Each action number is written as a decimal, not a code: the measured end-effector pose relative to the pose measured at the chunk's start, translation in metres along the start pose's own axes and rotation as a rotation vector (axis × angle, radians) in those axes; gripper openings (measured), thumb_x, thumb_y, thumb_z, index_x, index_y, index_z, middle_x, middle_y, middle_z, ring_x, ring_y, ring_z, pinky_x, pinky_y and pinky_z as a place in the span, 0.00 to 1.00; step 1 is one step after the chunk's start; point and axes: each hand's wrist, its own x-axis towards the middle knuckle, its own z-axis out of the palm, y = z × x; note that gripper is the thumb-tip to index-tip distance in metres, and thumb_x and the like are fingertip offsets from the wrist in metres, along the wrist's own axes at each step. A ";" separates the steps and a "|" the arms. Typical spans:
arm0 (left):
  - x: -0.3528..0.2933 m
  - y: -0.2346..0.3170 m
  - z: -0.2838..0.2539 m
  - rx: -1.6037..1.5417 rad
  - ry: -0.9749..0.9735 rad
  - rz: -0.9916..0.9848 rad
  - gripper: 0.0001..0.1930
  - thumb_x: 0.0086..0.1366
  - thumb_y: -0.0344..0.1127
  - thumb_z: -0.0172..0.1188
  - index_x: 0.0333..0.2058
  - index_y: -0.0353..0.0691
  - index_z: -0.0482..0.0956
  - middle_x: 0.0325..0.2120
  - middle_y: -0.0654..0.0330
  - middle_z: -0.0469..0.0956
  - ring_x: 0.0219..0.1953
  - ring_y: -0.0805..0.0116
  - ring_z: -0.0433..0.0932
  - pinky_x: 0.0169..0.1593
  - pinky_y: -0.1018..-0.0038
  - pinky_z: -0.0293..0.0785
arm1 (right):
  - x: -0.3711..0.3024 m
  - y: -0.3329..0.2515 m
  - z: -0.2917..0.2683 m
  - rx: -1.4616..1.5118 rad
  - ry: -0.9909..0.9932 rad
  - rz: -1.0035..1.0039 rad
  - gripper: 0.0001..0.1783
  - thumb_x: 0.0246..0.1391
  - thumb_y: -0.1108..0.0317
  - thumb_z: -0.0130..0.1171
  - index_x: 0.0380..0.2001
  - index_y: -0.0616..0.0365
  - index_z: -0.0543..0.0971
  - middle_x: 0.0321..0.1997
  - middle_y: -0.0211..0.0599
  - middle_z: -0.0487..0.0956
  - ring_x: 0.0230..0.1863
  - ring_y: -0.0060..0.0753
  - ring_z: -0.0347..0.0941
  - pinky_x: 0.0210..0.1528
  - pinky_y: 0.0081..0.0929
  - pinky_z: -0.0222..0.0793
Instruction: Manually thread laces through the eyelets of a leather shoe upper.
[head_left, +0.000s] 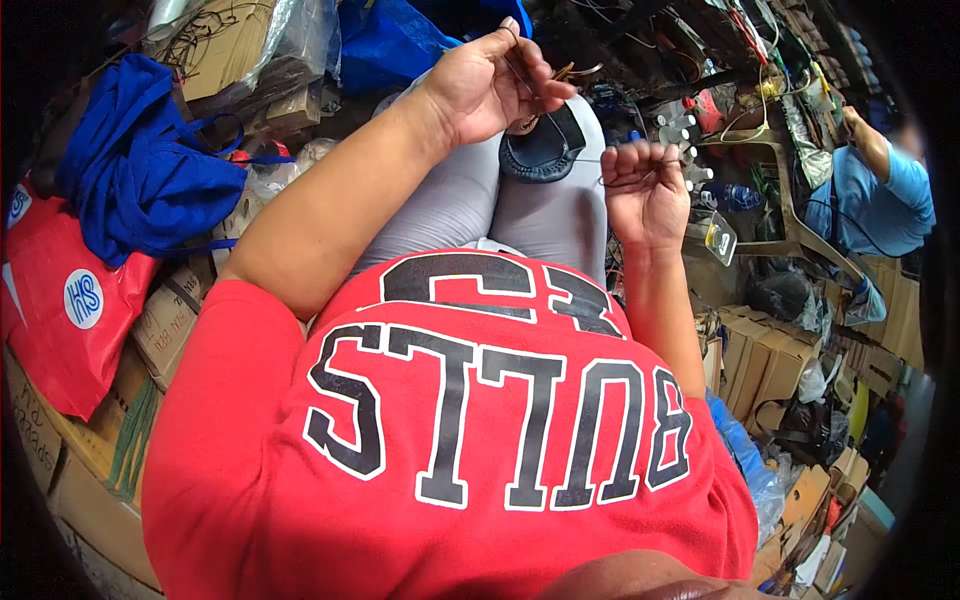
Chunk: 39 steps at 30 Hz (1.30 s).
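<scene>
Between my grey-trousered knees sits a black shoe-like piece (pixel 541 158) with a padded, stitched edge; its exact kind is hard to tell. Dark thread (pixel 588 161) runs from it toward my right hand (pixel 648 200), whose fingers curl closed around the strand. My left hand (pixel 482 88) is raised above the piece, to its upper left, with thread looped over its closed fingers. A thin curved brownish item (pixel 578 73) shows beside those fingers, too small to name. Both hands are apart from the black piece.
At left lie a blue cloth bag (pixel 145 160), a red plastic bag (pixel 70 310) and cardboard. Clear bottles (pixel 675 130) stand to the right by a brownish chair frame (pixel 775 150). Beyond it is another person in a light blue shirt (pixel 880 195). Boxes (pixel 765 355) are stacked lower right.
</scene>
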 end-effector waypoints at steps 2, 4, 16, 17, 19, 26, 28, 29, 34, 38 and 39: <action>0.011 0.004 -0.009 -0.028 0.064 -0.070 0.21 0.70 0.48 0.40 0.21 0.44 0.67 0.16 0.65 0.64 0.19 0.70 0.65 0.34 0.72 0.66 | -0.005 -0.002 -0.010 -0.113 -0.078 0.037 0.21 0.63 0.54 0.41 0.20 0.53 0.65 0.15 0.27 0.56 0.19 0.27 0.53 0.39 0.34 0.61; 0.019 0.017 -0.025 0.050 0.102 -0.127 0.21 0.70 0.47 0.41 0.18 0.45 0.62 0.13 0.67 0.58 0.16 0.73 0.57 0.30 0.73 0.61 | -0.017 0.003 -0.007 -0.334 -0.082 0.003 0.20 0.63 0.57 0.40 0.18 0.52 0.60 0.15 0.26 0.54 0.18 0.25 0.49 0.39 0.33 0.60; -0.016 0.079 -0.048 1.188 0.140 -0.215 0.13 0.61 0.45 0.54 0.34 0.41 0.77 0.29 0.63 0.75 0.27 0.76 0.70 0.38 0.75 0.69 | -0.047 -0.059 -0.063 -1.077 0.215 0.235 0.16 0.60 0.57 0.51 0.43 0.57 0.76 0.28 0.26 0.74 0.22 0.14 0.59 0.28 0.13 0.63; -0.025 0.104 -0.060 1.472 0.071 -0.285 0.16 0.58 0.44 0.58 0.41 0.41 0.78 0.34 0.63 0.76 0.31 0.77 0.71 0.40 0.77 0.69 | -0.054 -0.078 -0.079 -1.180 0.155 0.276 0.15 0.59 0.58 0.51 0.44 0.55 0.77 0.25 0.19 0.69 0.20 0.11 0.54 0.23 0.10 0.54; -0.048 0.121 -0.095 1.551 0.101 -0.044 0.23 0.53 0.39 0.62 0.49 0.42 0.76 0.40 0.63 0.76 0.38 0.76 0.72 0.42 0.81 0.68 | -0.069 -0.099 -0.086 -1.218 0.216 0.399 0.20 0.59 0.63 0.51 0.54 0.55 0.71 0.20 0.16 0.59 0.19 0.11 0.52 0.21 0.12 0.50; -0.032 0.067 -0.052 1.604 -0.012 0.366 0.15 0.55 0.30 0.61 0.43 0.40 0.79 0.41 0.60 0.76 0.44 0.70 0.73 0.50 0.77 0.66 | -0.071 -0.127 -0.116 -1.495 0.334 0.273 0.22 0.58 0.68 0.48 0.57 0.55 0.69 0.25 0.22 0.63 0.22 0.14 0.57 0.26 0.14 0.56; -0.022 0.035 -0.037 1.661 -0.207 0.466 0.12 0.52 0.28 0.62 0.38 0.40 0.80 0.37 0.59 0.76 0.42 0.67 0.74 0.47 0.76 0.68 | -0.050 -0.111 -0.100 -1.781 0.129 0.077 0.20 0.58 0.71 0.47 0.54 0.55 0.71 0.37 0.30 0.70 0.30 0.17 0.67 0.34 0.13 0.62; -0.021 0.020 -0.029 1.669 -0.319 0.495 0.11 0.51 0.28 0.63 0.35 0.40 0.80 0.34 0.59 0.76 0.40 0.65 0.75 0.44 0.75 0.70 | -0.042 -0.099 -0.085 -1.781 0.128 0.079 0.20 0.58 0.71 0.47 0.54 0.55 0.71 0.37 0.30 0.70 0.30 0.17 0.67 0.34 0.13 0.62; -0.033 -0.030 -0.014 1.765 -0.301 0.364 0.10 0.49 0.35 0.65 0.28 0.38 0.77 0.27 0.58 0.76 0.31 0.58 0.76 0.35 0.68 0.71 | -0.022 -0.047 -0.015 -1.621 -0.082 -0.059 0.15 0.53 0.76 0.55 0.45 0.57 0.78 0.34 0.28 0.73 0.30 0.15 0.66 0.33 0.14 0.62; -0.036 -0.032 -0.014 1.754 -0.337 0.298 0.09 0.51 0.31 0.63 0.32 0.39 0.78 0.29 0.58 0.76 0.33 0.58 0.76 0.37 0.68 0.72 | -0.012 -0.030 -0.017 -1.524 -0.131 -0.120 0.09 0.53 0.75 0.56 0.39 0.59 0.78 0.29 0.24 0.72 0.29 0.13 0.63 0.31 0.13 0.60; -0.033 -0.030 -0.014 1.756 -0.339 0.298 0.09 0.51 0.31 0.63 0.32 0.39 0.78 0.29 0.58 0.76 0.33 0.58 0.76 0.37 0.68 0.72 | -0.009 -0.025 -0.016 -1.522 -0.130 -0.122 0.09 0.53 0.75 0.56 0.39 0.59 0.78 0.29 0.24 0.72 0.29 0.13 0.63 0.31 0.13 0.60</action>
